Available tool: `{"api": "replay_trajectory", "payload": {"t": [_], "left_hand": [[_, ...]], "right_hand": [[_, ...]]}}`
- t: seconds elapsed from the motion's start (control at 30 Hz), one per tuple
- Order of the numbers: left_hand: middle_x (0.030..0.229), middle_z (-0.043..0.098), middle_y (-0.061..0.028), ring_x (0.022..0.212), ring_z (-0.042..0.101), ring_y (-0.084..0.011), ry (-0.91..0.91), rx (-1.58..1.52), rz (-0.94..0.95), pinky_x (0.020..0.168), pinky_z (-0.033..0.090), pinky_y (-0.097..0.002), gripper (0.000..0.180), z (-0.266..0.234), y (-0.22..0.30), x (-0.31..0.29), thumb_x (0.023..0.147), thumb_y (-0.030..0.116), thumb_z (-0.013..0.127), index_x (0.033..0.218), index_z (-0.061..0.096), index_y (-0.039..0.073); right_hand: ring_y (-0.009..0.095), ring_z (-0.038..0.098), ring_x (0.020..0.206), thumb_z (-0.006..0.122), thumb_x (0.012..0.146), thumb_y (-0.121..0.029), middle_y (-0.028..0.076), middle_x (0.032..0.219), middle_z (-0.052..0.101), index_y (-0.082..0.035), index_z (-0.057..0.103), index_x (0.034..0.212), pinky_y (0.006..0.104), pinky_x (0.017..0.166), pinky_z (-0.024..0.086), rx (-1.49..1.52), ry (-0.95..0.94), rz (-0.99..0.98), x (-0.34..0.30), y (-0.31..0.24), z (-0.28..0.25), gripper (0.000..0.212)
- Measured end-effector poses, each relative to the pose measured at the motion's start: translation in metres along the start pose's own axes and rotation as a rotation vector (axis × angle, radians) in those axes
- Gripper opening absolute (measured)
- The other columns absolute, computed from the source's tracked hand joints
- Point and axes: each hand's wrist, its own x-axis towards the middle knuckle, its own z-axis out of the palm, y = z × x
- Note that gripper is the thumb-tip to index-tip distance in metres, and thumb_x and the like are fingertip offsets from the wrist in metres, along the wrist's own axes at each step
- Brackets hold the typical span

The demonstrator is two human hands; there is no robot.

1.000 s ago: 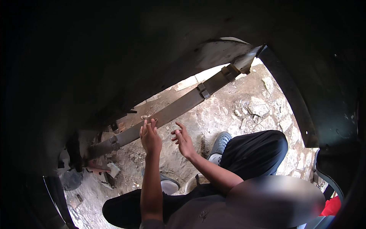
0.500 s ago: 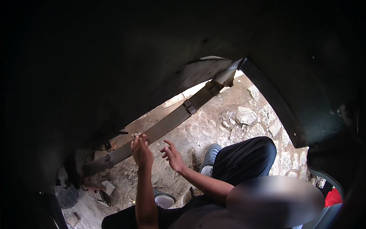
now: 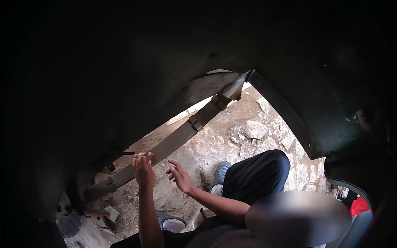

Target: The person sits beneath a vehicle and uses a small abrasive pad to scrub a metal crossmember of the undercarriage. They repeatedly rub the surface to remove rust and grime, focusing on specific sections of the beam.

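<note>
A long flat metal-looking bar (image 3: 178,142) with small brackets slants from lower left to upper right, under a large dark panel (image 3: 136,74). My left hand (image 3: 144,173) is raised at the bar's lower half, its fingers bent together at the bar. A small brownish patch shows at the fingertips; whether it is a held piece or a finger I cannot make out. To its right, my right hand (image 3: 180,177) hangs in the air, fingers loosely curled and apart, with nothing seen in it. It is clear of the bar.
Dark panels frame the opening, with an edge strip (image 3: 285,111) on the right. Below lies dirt ground with broken stones (image 3: 256,130). A shoe (image 3: 221,173) and my bent knee (image 3: 264,169) are near. Debris (image 3: 111,214) lies lower left; red cloth (image 3: 359,206) shows lower right.
The whole view has shifted, so bar, panels and both hands appear farther left and slightly lower. The hands keep nearly the same pose and place by the bar.
</note>
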Motion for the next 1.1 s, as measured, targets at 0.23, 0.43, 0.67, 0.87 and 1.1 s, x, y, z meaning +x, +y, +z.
{"api": "replay_trajectory", "payload": {"t": [0.23, 0.43, 0.67, 0.87, 1.1], "left_hand": [[0.140, 0.069, -0.0220, 0.144, 0.056, -0.0385, -0.072, -0.022, 0.104, 0.125, 0.037, -0.0568, 0.028, 0.010, 0.026, 0.025, 0.104, 0.007, 0.065, 0.131, 0.061, 0.002], [0.142, 0.069, -0.0225, 0.147, 0.054, -0.0377, -0.034, 0.088, 0.067, 0.124, 0.038, -0.0563, 0.031, 0.008, 0.032, -0.004, 0.104, 0.007, 0.064, 0.135, 0.060, 0.002], [0.139, 0.072, -0.0195, 0.148, 0.054, -0.0368, 0.001, 0.021, -0.082, 0.126, 0.035, -0.0546, 0.034, 0.029, 0.051, 0.008, 0.104, 0.008, 0.064, 0.137, 0.059, 0.001], [0.140, 0.073, -0.0140, 0.151, 0.052, -0.0344, -0.013, 0.031, 0.027, 0.129, 0.030, -0.0581, 0.031, 0.016, 0.060, -0.018, 0.104, 0.007, 0.064, 0.134, 0.059, 0.001], [0.139, 0.074, -0.0106, 0.153, 0.049, -0.0313, 0.015, 0.101, -0.026, 0.132, 0.023, -0.0619, 0.032, 0.018, 0.055, 0.005, 0.103, 0.007, 0.066, 0.135, 0.059, 0.001]], "right_hand": [[0.023, 0.072, 0.095, 0.044, 0.117, -0.050, 0.015, 0.117, 0.074, -0.013, 0.047, 0.159, 0.0379, 0.088, 0.056, 0.022, 0.013, -0.005, 0.002, 0.005, 0.005, 0.057], [0.017, 0.066, 0.094, 0.045, 0.118, -0.049, 0.007, 0.117, 0.072, -0.016, 0.052, 0.158, 0.0345, 0.086, 0.054, 0.036, -0.028, -0.008, 0.003, 0.011, 0.010, 0.052], [0.016, 0.067, 0.091, 0.041, 0.118, -0.049, 0.006, 0.104, 0.073, -0.011, 0.059, 0.151, 0.0325, 0.083, 0.052, 0.237, -0.002, 0.024, 0.008, 0.021, 0.006, 0.054], [0.014, 0.064, 0.092, 0.038, 0.119, -0.045, 0.005, 0.100, 0.072, -0.006, 0.068, 0.139, 0.0299, 0.082, 0.049, 0.283, 0.141, -0.122, 0.008, 0.001, -0.001, 0.053], [0.014, 0.065, 0.089, 0.039, 0.119, -0.042, 0.007, 0.099, 0.072, -0.002, 0.069, 0.132, 0.0304, 0.081, 0.051, 0.300, 0.225, -0.227, 0.008, -0.023, -0.014, 0.052]]}}
